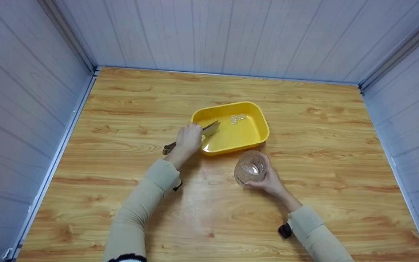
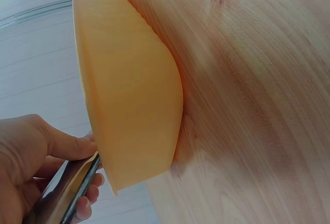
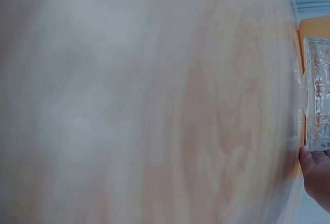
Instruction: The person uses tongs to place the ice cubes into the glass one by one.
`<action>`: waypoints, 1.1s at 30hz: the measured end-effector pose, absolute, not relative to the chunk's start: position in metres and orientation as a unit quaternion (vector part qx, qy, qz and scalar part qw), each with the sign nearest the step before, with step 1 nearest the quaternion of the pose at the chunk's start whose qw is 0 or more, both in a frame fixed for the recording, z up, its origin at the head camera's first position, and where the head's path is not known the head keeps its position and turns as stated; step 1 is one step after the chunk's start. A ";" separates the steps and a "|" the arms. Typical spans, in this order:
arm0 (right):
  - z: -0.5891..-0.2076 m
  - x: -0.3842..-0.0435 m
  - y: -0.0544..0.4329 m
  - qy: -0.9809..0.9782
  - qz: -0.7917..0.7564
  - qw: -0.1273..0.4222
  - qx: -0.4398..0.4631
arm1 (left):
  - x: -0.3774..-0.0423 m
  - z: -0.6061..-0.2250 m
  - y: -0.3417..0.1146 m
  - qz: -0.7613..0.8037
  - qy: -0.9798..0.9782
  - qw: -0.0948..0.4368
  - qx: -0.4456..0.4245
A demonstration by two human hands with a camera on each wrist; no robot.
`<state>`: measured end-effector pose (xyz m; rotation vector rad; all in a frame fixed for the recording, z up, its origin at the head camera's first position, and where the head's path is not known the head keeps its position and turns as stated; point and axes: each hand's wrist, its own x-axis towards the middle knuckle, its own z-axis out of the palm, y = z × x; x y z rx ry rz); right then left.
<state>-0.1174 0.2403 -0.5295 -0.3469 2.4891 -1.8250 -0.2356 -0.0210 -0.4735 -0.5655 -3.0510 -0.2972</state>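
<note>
My left hand (image 1: pixel 189 138) grips a pair of metal tongs (image 1: pixel 210 129) over the left end of a yellow plastic basin (image 1: pixel 233 136). The tong tips reach down inside the basin and appear to hold nothing. Several clear cubes, like ice (image 1: pixel 234 119), lie together at the basin's back right. Just in front of the basin, my right hand (image 1: pixel 272 181) holds a clear patterned glass (image 1: pixel 246 171), fingers and thumb around its side. In the right wrist view only an edge of the glass (image 3: pixel 318 95) shows. Whether the glass contains anything, I cannot tell.
The basin stands on a wood-grain tabletop (image 1: pixel 136 120). Pale panel walls enclose it at the back (image 1: pixel 209 36), left (image 1: pixel 24 91) and right (image 1: pixel 409 120). Dark wrist straps (image 1: pixel 284 230) show at the cuffs.
</note>
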 end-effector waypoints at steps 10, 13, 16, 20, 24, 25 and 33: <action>-0.530 -0.118 0.241 0.813 -0.573 0.020 -0.103 | -0.232 -0.471 -0.023 -0.100 -0.979 0.016 -0.178; -0.530 -0.118 0.241 0.811 -0.576 0.023 -0.098 | -0.229 -0.470 -0.022 -0.103 -0.978 0.017 -0.180; -0.530 -0.118 0.241 0.812 -0.575 0.025 -0.093 | -0.226 -0.468 -0.021 -0.104 -0.977 0.020 -0.183; -0.530 -0.117 0.241 0.813 -0.575 0.028 -0.088 | -0.220 -0.464 -0.019 -0.113 -0.977 0.022 -0.182; -0.530 -0.117 0.241 0.811 -0.577 0.022 -0.092 | -0.215 -0.461 -0.017 -0.126 -0.973 0.039 -0.189; -0.530 -0.117 0.241 0.812 -0.576 0.019 -0.094 | -0.213 -0.461 -0.017 -0.128 -0.972 0.046 -0.192; -0.531 -0.118 0.240 0.806 -0.584 0.014 -0.098 | -0.203 -0.457 -0.014 -0.144 -0.963 0.086 -0.212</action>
